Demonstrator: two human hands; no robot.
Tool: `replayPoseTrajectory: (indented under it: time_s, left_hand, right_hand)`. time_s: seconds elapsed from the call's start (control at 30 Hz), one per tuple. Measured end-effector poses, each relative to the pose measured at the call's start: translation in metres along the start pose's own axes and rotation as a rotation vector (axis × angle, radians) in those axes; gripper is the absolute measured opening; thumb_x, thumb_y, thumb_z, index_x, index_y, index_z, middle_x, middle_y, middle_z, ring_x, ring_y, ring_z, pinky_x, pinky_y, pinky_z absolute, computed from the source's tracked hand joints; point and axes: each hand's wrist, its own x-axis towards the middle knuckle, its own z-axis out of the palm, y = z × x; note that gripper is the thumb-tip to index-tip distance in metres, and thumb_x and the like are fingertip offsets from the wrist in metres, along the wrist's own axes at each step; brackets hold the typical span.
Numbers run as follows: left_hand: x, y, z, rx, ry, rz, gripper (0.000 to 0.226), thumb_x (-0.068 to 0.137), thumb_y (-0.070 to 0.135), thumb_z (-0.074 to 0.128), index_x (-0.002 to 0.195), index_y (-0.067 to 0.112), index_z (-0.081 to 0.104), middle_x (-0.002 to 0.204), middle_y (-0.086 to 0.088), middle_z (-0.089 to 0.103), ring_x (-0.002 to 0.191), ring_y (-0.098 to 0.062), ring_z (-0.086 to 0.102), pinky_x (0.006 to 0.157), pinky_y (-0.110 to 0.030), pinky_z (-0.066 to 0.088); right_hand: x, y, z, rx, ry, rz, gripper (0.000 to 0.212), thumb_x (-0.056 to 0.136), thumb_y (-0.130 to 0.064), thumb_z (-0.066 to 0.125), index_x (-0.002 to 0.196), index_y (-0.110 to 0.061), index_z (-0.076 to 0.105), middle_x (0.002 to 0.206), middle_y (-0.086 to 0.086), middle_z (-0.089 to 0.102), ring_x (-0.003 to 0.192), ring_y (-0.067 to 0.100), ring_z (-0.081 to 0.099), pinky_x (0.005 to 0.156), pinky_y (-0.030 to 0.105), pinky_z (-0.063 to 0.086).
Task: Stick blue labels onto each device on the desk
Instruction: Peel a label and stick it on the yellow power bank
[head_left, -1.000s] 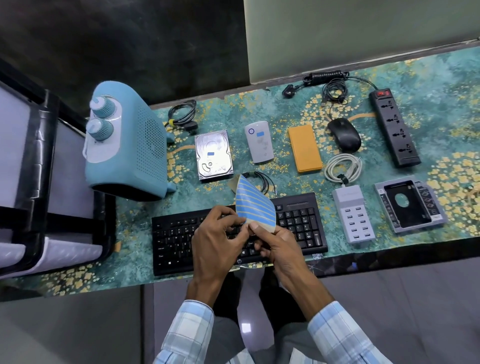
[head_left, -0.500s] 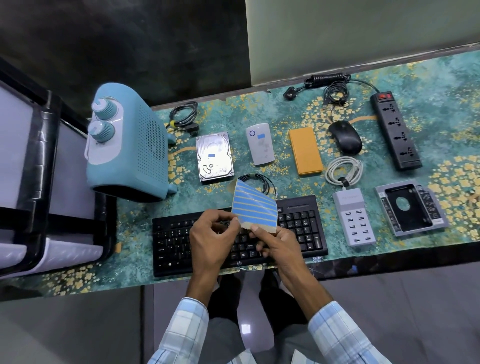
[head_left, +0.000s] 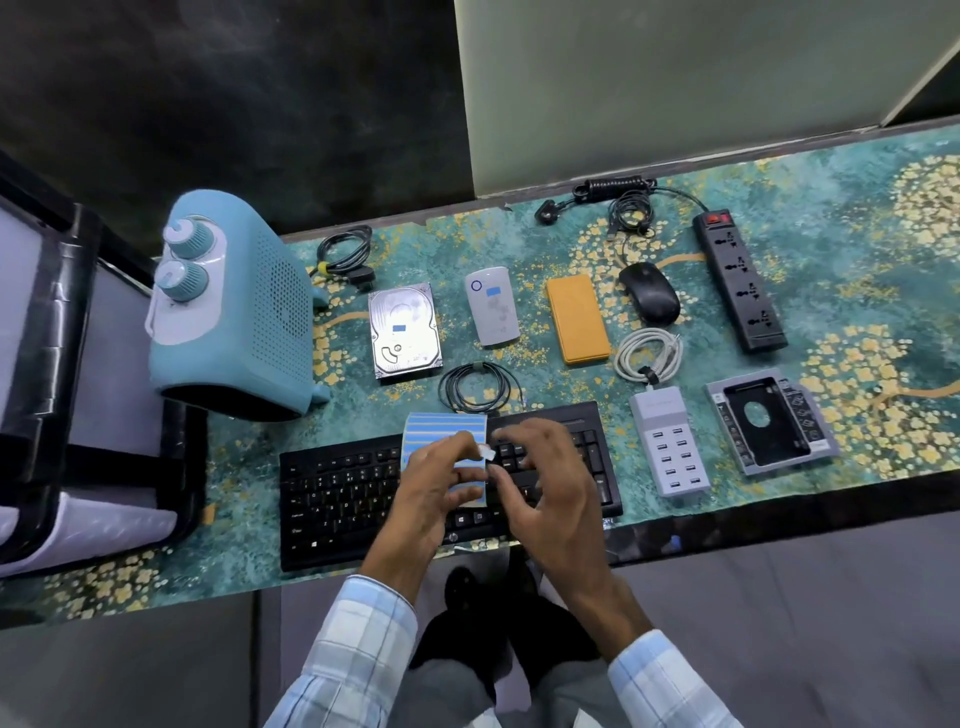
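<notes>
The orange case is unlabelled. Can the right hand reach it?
Likely yes: left hand holds the label sheet; right hand is over the keyboard, only bare mat between it and the orange case.

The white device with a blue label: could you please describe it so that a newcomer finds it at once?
Start at the big blue heater at the far left and go right past the silver hard drive. The white device lies next, left of the orange slab. Unlike both, it is glossy white with rounded corners and a blue ring.
</notes>
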Motion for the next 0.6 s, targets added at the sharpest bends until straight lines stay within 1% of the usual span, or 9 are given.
replayPoseTrajectory:
  time_s: [0.03,0.13,0.23,0.27,0.33,0.37,0.43,0.5,0.6]
  left_hand:
    - [-0.002,0.0,0.003,0.011,-0.019,0.002,0.012,0.065,0.02,0.062,0.071,0.011,0.067,0.08,-0.002,0.067,0.067,-0.02,0.063,0.058,-0.025,0.048]
    - [-0.007,-0.001,0.008,0.046,-0.037,0.004,0.017,0.067,0.023,0.062,0.076,0.009,0.065,0.079,-0.004,0.066,0.064,-0.02,0.063,0.06,-0.028,0.051]
    - [-0.012,-0.003,0.007,0.069,-0.052,-0.017,0.009,0.078,0.016,0.064,0.072,0.009,0.064,0.074,-0.002,0.066,0.063,-0.021,0.063,0.056,-0.027,0.049]
    - [-0.013,-0.004,0.007,0.072,-0.058,-0.026,0.01,0.077,0.015,0.064,0.069,0.009,0.065,0.073,-0.002,0.066,0.063,-0.021,0.063,0.055,-0.026,0.049]
    - [-0.019,-0.007,0.007,0.077,-0.071,-0.034,0.01,0.067,0.02,0.066,0.068,0.01,0.068,0.074,-0.003,0.068,0.062,-0.02,0.064,0.055,-0.026,0.05]
    - [-0.022,-0.009,0.008,0.077,-0.08,-0.027,0.013,0.067,0.021,0.067,0.072,0.009,0.068,0.077,-0.004,0.068,0.061,-0.02,0.063,0.055,-0.026,0.05]
    - [-0.026,-0.012,0.01,0.06,-0.075,-0.014,0.012,0.08,0.021,0.07,0.081,0.009,0.068,0.084,-0.006,0.066,0.06,-0.018,0.062,0.056,-0.027,0.05]
    - [-0.031,-0.015,0.011,0.036,-0.067,-0.002,0.013,0.09,0.02,0.066,0.085,0.008,0.066,0.09,-0.005,0.072,0.06,-0.018,0.063,0.058,-0.029,0.051]
    - [-0.04,-0.016,0.014,0.043,-0.062,0.037,0.015,0.094,0.02,0.065,0.088,0.006,0.065,0.099,-0.007,0.078,0.063,-0.018,0.063,0.061,-0.03,0.05]
  right_hand:
    - [0.001,0.0,-0.001,-0.016,-0.011,-0.042,0.025,0.09,-0.015,0.076,0.114,-0.021,0.07,0.115,-0.007,0.061,0.102,0.008,0.064,0.081,0.024,0.054]
    - [0.002,0.002,-0.007,-0.019,-0.039,-0.091,0.007,0.095,-0.021,0.071,0.102,-0.019,0.073,0.104,-0.007,0.065,0.094,0.012,0.067,0.074,0.033,0.056]
    - [-0.001,0.003,-0.013,-0.009,-0.052,-0.1,0.002,0.094,-0.019,0.072,0.096,-0.019,0.072,0.098,-0.009,0.066,0.088,0.01,0.067,0.071,0.031,0.055]
    - [-0.003,0.003,-0.014,0.002,-0.056,-0.087,0.003,0.092,-0.017,0.073,0.094,-0.018,0.072,0.096,-0.011,0.065,0.086,0.008,0.066,0.071,0.029,0.055]
    - [-0.007,0.002,-0.017,0.071,-0.057,-0.01,0.007,0.09,-0.012,0.075,0.092,-0.018,0.072,0.091,-0.012,0.066,0.084,0.004,0.065,0.07,0.025,0.053]
    - [-0.009,0.0,-0.02,0.121,-0.042,0.052,0.008,0.089,-0.011,0.077,0.091,-0.019,0.073,0.089,-0.012,0.068,0.082,0.005,0.066,0.07,0.023,0.052]
    - [-0.011,-0.002,-0.026,0.226,0.005,0.198,0.01,0.088,-0.011,0.079,0.089,-0.02,0.076,0.084,-0.01,0.072,0.078,0.008,0.069,0.067,0.019,0.051]
    - [-0.01,0.0,-0.035,0.295,0.046,0.312,0.01,0.087,-0.012,0.081,0.086,-0.022,0.078,0.079,-0.008,0.074,0.07,0.006,0.067,0.064,0.017,0.049]
    - [-0.001,0.006,-0.054,0.36,0.082,0.42,0.007,0.088,-0.014,0.081,0.084,-0.02,0.079,0.072,-0.006,0.074,0.062,0.005,0.06,0.062,0.025,0.05]
